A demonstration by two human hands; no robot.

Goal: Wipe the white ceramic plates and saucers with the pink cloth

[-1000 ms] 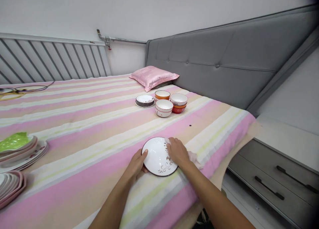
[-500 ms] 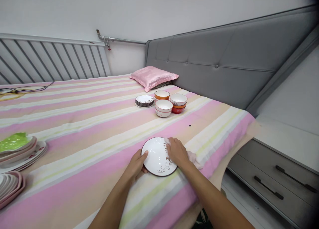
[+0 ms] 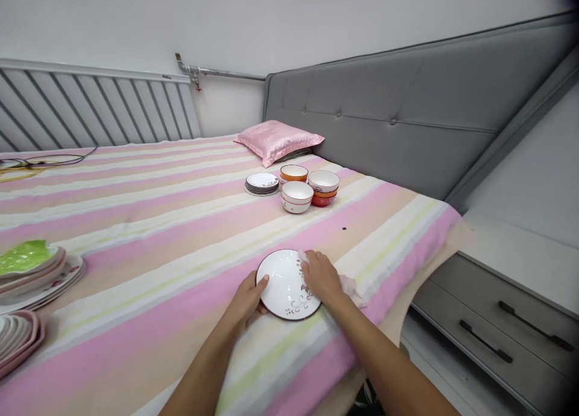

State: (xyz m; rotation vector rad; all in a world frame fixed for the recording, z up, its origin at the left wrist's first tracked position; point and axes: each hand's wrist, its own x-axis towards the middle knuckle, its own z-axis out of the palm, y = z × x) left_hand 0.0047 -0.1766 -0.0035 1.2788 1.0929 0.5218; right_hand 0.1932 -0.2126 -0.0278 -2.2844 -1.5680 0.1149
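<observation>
L hand [image 3: 246, 295] clamped on plate [image 3: 281, 286] nr edge of bed [image 3: 149, 289], R hand [image 3: 322, 277] gripping cloth [image 3: 353, 290] at plate's rim; wiping prob unfinished.

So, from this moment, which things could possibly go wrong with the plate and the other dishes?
The round white plate with a dark rim might slip: the left hand grips only its left side, while the right hand works a pale pink cloth at the right. If it slips, it could slide off the striped bedsheet, whose edge is near. The glossy green dish, atop other dishes, might shift if the bed is bumped.
</observation>
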